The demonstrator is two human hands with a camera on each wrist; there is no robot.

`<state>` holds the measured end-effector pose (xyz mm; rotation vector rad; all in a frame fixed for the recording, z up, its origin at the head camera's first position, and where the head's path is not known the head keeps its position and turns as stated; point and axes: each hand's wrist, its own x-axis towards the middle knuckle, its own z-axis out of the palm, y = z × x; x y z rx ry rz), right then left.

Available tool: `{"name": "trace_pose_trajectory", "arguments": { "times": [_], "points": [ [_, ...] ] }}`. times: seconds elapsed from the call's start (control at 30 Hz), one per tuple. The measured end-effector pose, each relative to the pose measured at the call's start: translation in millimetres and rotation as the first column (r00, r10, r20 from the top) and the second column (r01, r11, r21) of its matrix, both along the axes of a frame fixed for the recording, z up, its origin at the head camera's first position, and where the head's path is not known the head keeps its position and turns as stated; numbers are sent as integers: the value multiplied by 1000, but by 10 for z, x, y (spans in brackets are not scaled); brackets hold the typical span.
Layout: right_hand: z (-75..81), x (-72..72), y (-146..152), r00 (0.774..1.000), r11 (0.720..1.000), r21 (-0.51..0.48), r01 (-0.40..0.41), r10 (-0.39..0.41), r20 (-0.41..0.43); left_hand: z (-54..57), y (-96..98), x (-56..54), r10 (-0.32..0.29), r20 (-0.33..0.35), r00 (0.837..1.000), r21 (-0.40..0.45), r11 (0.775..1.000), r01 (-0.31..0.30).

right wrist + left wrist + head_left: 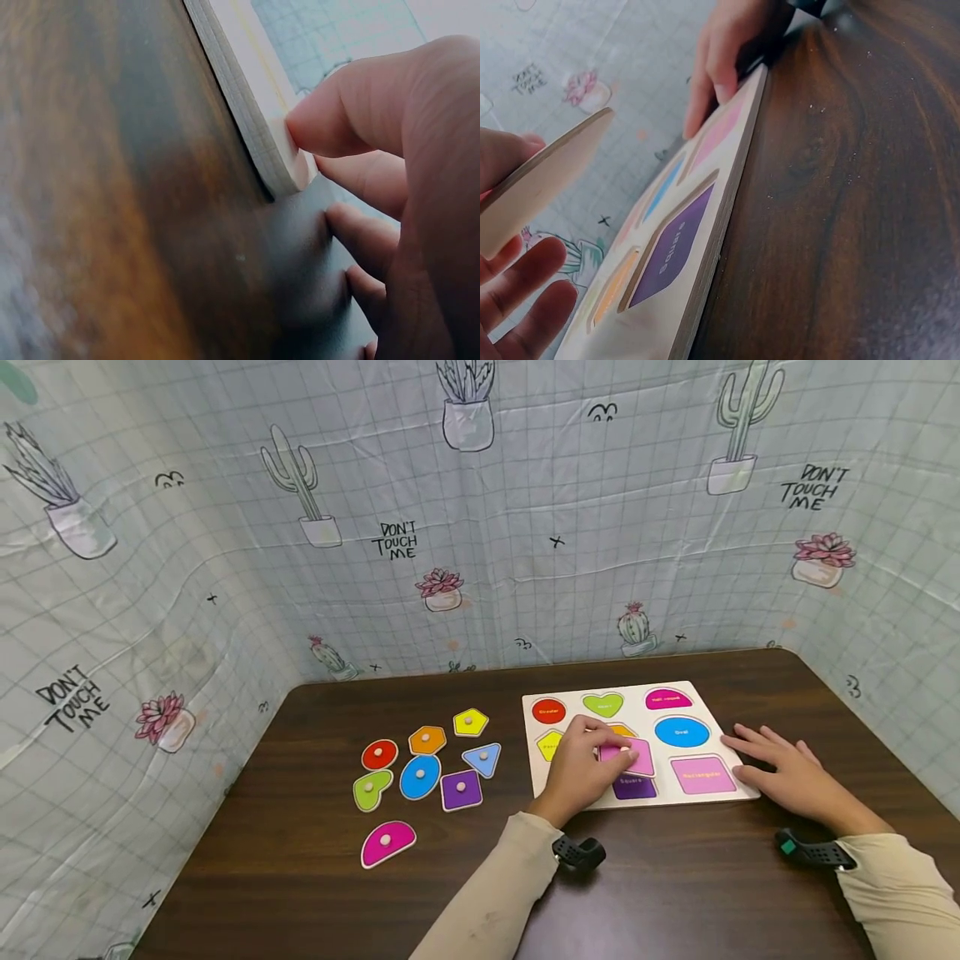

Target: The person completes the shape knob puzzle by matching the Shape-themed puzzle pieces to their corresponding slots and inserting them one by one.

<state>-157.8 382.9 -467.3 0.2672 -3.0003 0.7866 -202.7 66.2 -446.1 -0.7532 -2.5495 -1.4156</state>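
My left hand (579,768) pinches a pink rectangular puzzle piece (641,762) by its small knob, above the white shape board (574,703). The left wrist view shows the bare wooden underside of the piece, tilted and raised off the board. Beneath it, the purple square recess (633,787) and an orange recess (621,730) are partly covered. At the board's right edge rests my right hand (787,775), fingers spread. Its thumb (322,124) touches the board near the corner in the right wrist view. The pink rectangular recess (702,775) lies between the hands.
Several knobbed pieces lie on the dark wooden table (300,793) left of the board, among them a red circle (379,754), a blue oval (420,777), a purple square (461,791) and a magenta half-round (387,845). A printed curtain (495,527) encloses the table.
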Motion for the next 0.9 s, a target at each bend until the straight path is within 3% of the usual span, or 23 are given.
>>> {"name": "trace_pose_trajectory", "arguments": {
  "times": [0.6,0.9],
  "points": [
    [9,16,31,1000,999,-32,-6,7,17,-11,158,-27,-46,50,998,72,996,43],
    [-1,-2,12,1000,1000,-26,-9,9,8,-19,254,11,-14,67,998,16,1000,13]
  ]
}}
